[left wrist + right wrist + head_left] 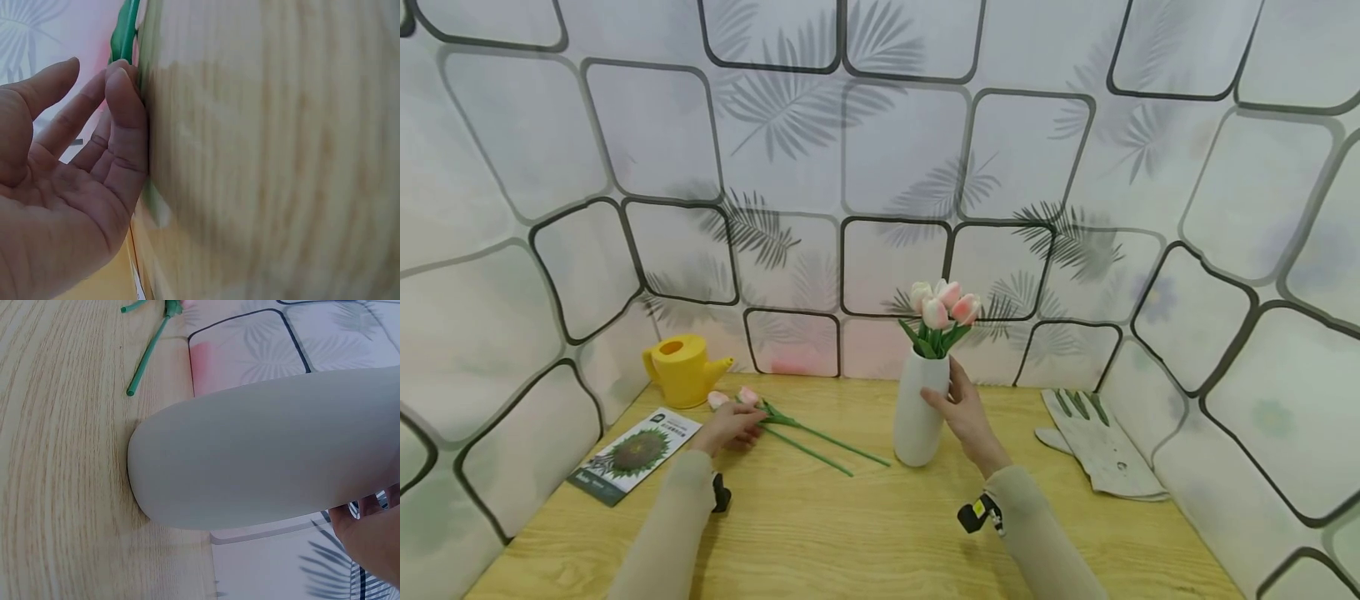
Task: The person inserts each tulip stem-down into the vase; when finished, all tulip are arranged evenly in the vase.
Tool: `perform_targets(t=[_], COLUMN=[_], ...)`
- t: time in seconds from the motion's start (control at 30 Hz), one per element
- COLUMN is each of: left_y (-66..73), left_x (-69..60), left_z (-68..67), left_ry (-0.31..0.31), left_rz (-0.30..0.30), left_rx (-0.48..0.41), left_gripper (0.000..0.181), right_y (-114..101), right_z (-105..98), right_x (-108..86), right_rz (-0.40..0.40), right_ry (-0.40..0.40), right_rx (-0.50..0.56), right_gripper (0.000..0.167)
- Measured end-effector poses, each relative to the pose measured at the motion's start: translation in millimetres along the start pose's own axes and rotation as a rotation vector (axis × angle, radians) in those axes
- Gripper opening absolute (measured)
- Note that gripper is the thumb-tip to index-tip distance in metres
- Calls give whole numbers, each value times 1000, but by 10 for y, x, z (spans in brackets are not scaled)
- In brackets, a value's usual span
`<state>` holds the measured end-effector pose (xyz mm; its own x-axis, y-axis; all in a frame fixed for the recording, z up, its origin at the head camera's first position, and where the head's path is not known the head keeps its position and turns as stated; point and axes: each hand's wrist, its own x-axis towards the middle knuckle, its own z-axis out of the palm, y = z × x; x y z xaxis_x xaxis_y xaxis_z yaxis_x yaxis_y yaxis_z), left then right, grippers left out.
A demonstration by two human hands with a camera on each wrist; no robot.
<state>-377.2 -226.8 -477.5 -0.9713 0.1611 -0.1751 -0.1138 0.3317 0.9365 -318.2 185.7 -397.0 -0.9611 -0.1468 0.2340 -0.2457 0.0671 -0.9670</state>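
With right hand [967,417], gripping the vase [916,421], right of centre; with left hand [730,427], relaxed, at the loose tulips [781,417], far left on the tabletop [820,533]. Could tip the vase by tugging sideways, or snag stems by lifting both together.

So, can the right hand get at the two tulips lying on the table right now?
Probably not: the right hand is gripping the white vase, which stands between it and the two tulips.
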Motion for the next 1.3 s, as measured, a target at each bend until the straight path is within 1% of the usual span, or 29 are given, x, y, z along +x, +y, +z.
perform_targets(t=[0.17, 0.33, 0.57, 0.63, 0.77, 0.83, 0.93, 0.97, 1.0, 1.1, 1.2, 1.3], left_y=[-3, -34, -60, -56, -50, -48, -44, -39, -30, 4, 46, 71], left_x=[17, 61, 72, 66, 60, 60, 58, 56, 54, 37, 13, -15], left_z=[2, 7, 8, 9, 9, 12, 6, 5, 9, 21, 55, 95], left_ry=[11, 36, 29, 34, 42, 63, 102, 120, 143, 181, 219, 247], left_rz=[-29, -38, -38, -40, -10, 9, 56, 74, 79, 110, 105, 107], left_rx=[16, 25, 42, 33, 8, -21, -31, -31, -42, -52, -82, -78], left_gripper=[41, 40, 41, 40, 34, 28, 22, 22, 22, 26, 28, 29], right_y=[-2, 2, 13, 16, 22, 23, 19, 18, 15, 12, 18, 32], right_z=[-4, -1, -3, -6, -10, -11, -10, -10, -10, -12, -13, -15], right_x=[1, 5, 9, 12, 12, 10, 5, 3, 2, 0, 5, 15], right_rz=[4, 1, -8, -8, -8, -5, -1, -1, -2, -6, -8, -4], right_ry=[-3, -3, -7, -5, -2, -1, -2, -1, -1, 4, 3, 1], right_rx=[-7, -7, -1, 2, 2, -1, -3, -2, 0, 5, 1, -7], right_gripper=[82, 82, 81, 81, 82, 82, 82, 82, 82, 81, 81, 83])
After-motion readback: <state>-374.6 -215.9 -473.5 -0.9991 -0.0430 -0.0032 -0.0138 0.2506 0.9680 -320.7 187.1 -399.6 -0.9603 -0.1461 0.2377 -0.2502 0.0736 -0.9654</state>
